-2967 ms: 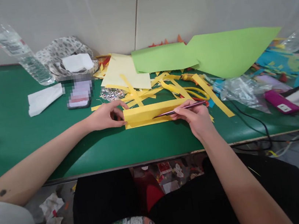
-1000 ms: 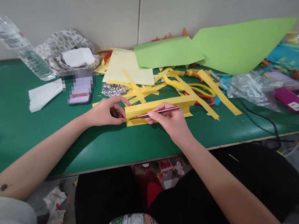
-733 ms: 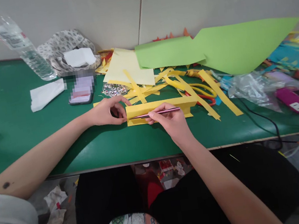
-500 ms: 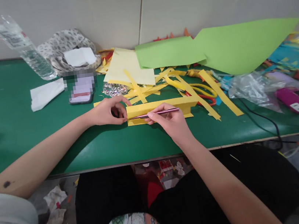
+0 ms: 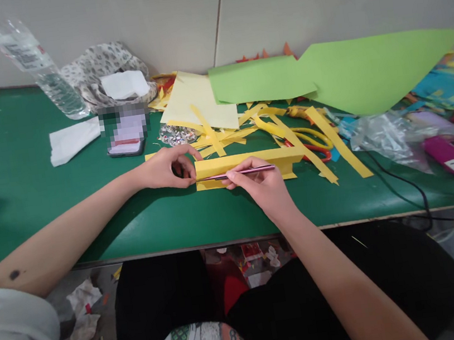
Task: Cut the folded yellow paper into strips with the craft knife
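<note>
A folded yellow paper strip (image 5: 246,161) lies lengthwise near the front of the table, creased along its length. At its left end my left hand (image 5: 167,168) is closed, thumb and fingertips pinching the edge of the paper. My right hand (image 5: 259,185) grips slim pink metallic tweezers (image 5: 254,169), held almost level like a pen. Their thin tip points left along the fold and reaches close to my left fingertips. Whether the tip touches the paper there is too small to tell. Part of the strip's lower flap is hidden behind my right hand.
Behind the strip lie several yellow paper offcuts (image 5: 209,138) and yellow-handled scissors (image 5: 311,138). Green paper (image 5: 349,74) and a pale yellow sheet (image 5: 196,104) are farther back. A phone (image 5: 127,136) and a plastic bottle (image 5: 42,72) stand left; a clear bag (image 5: 387,136) and cable are right.
The view has shifted slightly, so everything sits a little farther right. Both hands, the tweezers and the yellow strip keep nearly the same places relative to each other.
</note>
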### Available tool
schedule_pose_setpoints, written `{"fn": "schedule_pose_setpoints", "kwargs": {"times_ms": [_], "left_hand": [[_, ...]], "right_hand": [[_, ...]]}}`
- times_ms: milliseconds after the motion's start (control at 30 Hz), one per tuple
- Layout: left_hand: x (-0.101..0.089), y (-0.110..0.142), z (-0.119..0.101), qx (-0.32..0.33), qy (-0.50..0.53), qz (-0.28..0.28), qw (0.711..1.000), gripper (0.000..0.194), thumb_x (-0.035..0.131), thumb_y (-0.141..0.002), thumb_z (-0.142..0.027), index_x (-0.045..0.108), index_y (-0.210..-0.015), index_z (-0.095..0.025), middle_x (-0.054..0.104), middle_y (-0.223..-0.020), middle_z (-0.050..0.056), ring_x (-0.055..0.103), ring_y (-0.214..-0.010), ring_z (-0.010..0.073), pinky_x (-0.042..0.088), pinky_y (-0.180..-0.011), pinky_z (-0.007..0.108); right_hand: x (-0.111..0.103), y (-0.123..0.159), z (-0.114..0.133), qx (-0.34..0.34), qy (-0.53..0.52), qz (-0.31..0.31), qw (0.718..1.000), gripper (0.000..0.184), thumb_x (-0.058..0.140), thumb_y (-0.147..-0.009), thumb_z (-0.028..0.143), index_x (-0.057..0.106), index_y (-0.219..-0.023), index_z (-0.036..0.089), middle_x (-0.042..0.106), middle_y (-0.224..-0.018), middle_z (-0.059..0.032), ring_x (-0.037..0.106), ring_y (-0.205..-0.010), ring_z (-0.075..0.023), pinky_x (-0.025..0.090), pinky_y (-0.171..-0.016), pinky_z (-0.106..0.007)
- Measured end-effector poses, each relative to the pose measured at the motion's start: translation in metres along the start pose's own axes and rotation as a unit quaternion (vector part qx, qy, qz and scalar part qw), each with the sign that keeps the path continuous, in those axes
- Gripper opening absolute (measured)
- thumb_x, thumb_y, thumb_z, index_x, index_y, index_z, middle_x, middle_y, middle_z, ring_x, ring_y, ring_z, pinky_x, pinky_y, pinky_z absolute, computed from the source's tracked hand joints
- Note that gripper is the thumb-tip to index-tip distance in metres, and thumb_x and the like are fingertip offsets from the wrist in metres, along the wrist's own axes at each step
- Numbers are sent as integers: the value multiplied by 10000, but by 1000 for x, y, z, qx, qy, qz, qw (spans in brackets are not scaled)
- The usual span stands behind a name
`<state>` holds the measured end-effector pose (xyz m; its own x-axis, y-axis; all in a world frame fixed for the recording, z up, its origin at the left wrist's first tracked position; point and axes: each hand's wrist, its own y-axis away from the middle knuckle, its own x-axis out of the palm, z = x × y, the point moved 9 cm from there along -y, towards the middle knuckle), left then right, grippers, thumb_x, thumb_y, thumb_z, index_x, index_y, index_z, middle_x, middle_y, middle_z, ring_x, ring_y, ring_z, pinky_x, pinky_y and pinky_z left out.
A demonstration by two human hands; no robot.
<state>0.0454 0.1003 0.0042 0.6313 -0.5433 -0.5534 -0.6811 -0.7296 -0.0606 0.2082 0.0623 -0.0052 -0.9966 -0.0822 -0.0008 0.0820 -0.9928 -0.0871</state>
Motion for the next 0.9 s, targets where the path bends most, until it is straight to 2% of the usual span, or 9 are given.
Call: {"fn": "schedule_pose_setpoints", "kwargs": {"times_ms": [300,500,900], "left_hand": [[1,0,0,-3,-4,-6,1000,375,656,-661,-197,480,-992,-179,668,-686,-34,557,-558,72,476,-581,199],[0,-1,-2,-5,-32,-13,999,351,642,-643,-196,454,-939,-196,639,-645,-49,446,-495,58,388,-496,183],[1,-1,-3,1,-62,-16,998,318,636,-654,-204,452,-914,-198,653,-655,-43,439,-499,64,378,-505,179]], "right_hand": [[0,2,1,17,-12,-3,1000,198,771,-677,291,600,-683,191,705,-645,-9,699,-616,-159,585,-645,-308],[-2,2,2,16,-6,-17,1000,183,760,-687,285,602,-674,192,697,-622,-1,698,-612,-162,582,-650,-315],[-12,2,-3,17,-17,-54,998,155,743,-674,235,598,-640,193,676,-577,12,670,-581,-146,552,-607,-288]]}}
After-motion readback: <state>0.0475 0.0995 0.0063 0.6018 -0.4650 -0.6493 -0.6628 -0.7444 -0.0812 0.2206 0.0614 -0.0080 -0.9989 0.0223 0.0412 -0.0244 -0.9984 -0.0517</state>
